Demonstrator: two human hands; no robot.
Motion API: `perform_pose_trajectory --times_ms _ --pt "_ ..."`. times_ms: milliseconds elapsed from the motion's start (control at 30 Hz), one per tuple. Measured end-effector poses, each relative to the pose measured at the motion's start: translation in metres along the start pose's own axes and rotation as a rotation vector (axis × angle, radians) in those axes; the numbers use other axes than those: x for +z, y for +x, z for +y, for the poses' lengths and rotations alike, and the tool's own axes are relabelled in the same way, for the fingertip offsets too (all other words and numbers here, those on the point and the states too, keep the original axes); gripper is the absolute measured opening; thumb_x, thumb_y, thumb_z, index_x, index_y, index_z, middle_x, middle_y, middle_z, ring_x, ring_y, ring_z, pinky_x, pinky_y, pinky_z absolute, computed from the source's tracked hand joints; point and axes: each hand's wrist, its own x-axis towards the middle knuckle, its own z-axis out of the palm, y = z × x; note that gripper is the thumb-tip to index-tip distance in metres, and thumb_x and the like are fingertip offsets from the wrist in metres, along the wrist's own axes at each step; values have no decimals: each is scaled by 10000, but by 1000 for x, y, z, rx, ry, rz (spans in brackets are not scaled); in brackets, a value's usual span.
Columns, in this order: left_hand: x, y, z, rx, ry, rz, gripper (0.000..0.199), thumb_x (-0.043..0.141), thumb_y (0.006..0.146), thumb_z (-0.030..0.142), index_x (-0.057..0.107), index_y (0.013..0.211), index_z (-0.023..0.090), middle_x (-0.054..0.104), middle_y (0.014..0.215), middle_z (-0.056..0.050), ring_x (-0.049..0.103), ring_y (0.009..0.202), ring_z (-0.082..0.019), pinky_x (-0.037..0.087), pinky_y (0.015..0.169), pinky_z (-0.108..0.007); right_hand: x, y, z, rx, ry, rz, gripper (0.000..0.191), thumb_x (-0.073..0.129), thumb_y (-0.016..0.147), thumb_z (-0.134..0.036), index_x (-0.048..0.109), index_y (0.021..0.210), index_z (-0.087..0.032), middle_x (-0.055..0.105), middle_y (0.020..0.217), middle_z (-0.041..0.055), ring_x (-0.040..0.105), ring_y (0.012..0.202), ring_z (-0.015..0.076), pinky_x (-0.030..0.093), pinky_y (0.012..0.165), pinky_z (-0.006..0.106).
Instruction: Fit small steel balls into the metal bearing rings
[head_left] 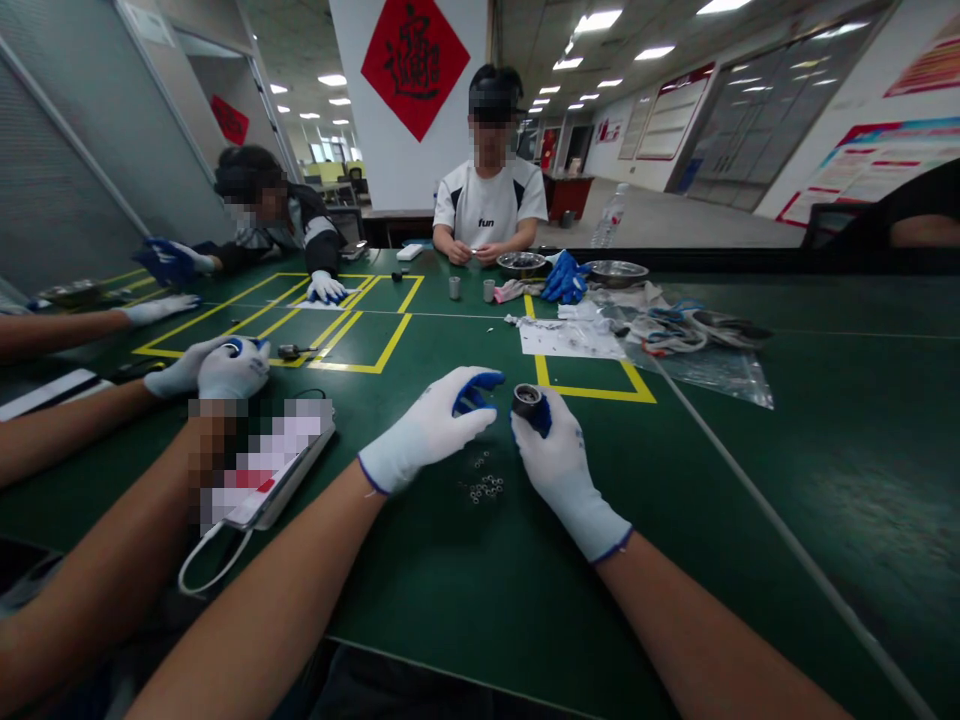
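Note:
My right hand [559, 455], in a white glove with a blue palm, is closed around a short metal cylinder [527, 400]. The cylinder is upright, its round hollow top facing me, with something inside that I cannot make out. To its left, my left hand [448, 415] wears the same kind of glove. Its fingers and thumb are apart and nothing shows between them; the fingertips point at the cylinder without touching it. On the green table [435, 590] below and between both hands lies a loose cluster of several small metal rings [487, 488].
A co-worker's gloved hands [232, 370] are at the left, near a white device [285, 460] with a cable. Ahead lie white paper [574, 340] with small parts, a plastic bag [720, 375], blue gloves [566, 280] and metal bowls [616, 272]. Another person [491, 200] sits opposite.

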Motion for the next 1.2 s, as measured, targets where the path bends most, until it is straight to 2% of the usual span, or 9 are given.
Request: perform_pose_trajectory --times_ms 133,200,267,367,500,833,1100,1200 --pt "-9 -1 -14 -28 358 -185 290 634 865 222 756 1128 231 729 1213 -71 710 1123 -251 557 1068 -378 1 3 6 131 125 9 223 534 832 -344 627 1006 -241 713 961 68 686 929 265 577 894 437" --pt "-7 0 -18 -40 425 -280 268 652 872 266 762 1115 241 738 1201 -66 708 1134 -265 547 1077 -386 1 3 6 207 192 -30 254 517 792 -331 605 1015 -245 672 901 40 661 852 240 567 819 396" --pt "-2 0 -17 -52 475 -312 289 679 872 325 756 1137 239 740 1220 -78 699 1156 -290 541 1076 -410 2 3 5 237 218 -45 273 514 747 -331 591 995 -248 639 860 26 625 809 232 541 773 377" --pt "6 -1 -12 -71 527 -292 294 689 880 384 746 1125 231 752 1177 -95 704 1111 -307 557 1016 -433 1 2 0 184 211 -45 249 527 708 -346 574 933 -250 630 857 26 602 839 240 514 799 382" --pt "12 -2 -7 -101 583 -272 265 717 875 406 731 1077 235 756 1126 -94 718 1056 -307 567 958 -424 -2 2 -4 69 181 -121 170 535 690 -323 546 845 -254 606 797 10 585 824 236 496 789 365" --pt "12 -4 -4 -68 690 -348 258 653 933 263 685 1186 229 718 1273 -133 704 1168 -322 538 1045 -431 -2 2 -5 -45 149 -193 164 525 641 -260 552 802 -246 626 808 23 608 817 236 506 789 368" --pt "10 1 -1 -209 664 -261 176 572 980 276 643 1132 224 761 1138 -149 743 1030 -322 575 883 -424 -4 1 -8 -41 114 -220 138 514 654 -235 545 788 -245 621 795 22 606 807 237 493 764 368" --pt "4 3 -5 -228 596 -180 213 599 966 262 642 1172 231 762 1183 -135 731 1070 -316 570 916 -433 -5 0 -9 -39 119 -223 117 511 657 -234 533 772 -248 609 758 15 592 775 232 476 727 355"
